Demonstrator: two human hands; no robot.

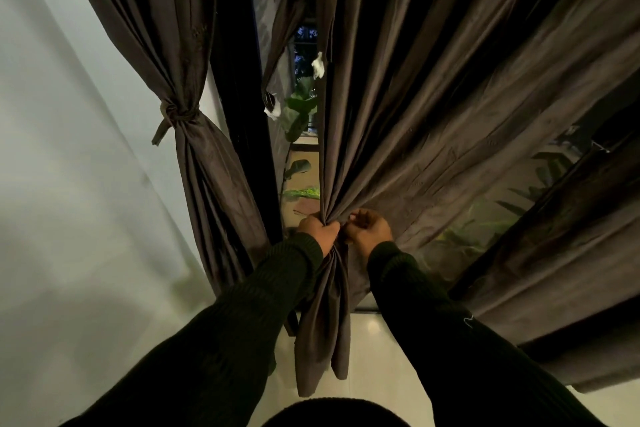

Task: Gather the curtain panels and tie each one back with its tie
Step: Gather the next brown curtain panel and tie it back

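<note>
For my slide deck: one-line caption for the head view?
Both hands bunch the middle curtain panel; left panel already tied.

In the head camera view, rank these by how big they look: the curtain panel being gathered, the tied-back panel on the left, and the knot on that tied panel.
1. Panel being gathered
2. Tied-back panel
3. Knot

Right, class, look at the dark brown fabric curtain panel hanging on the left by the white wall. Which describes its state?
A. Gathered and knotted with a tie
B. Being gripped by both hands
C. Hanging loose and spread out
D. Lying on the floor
A: the dark brown fabric curtain panel on the left is cinched at its middle by a knotted tie, while both hands grip the middle panel instead.
</note>
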